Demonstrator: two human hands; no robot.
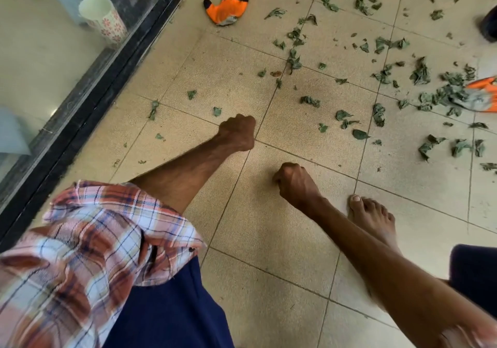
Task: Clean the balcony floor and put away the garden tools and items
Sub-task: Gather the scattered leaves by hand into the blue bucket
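At the right edge I get only part of an orange glove: dry leaves lie over its near end and the frame cuts off the rest. Higher up, a dark round thing is clipped so hard that I cannot name it. The left hand and right hand show me only their backs, fingers curled under and palms hidden, while the right forearm blurs at the bottom corner and covers the heel of the bare foot.
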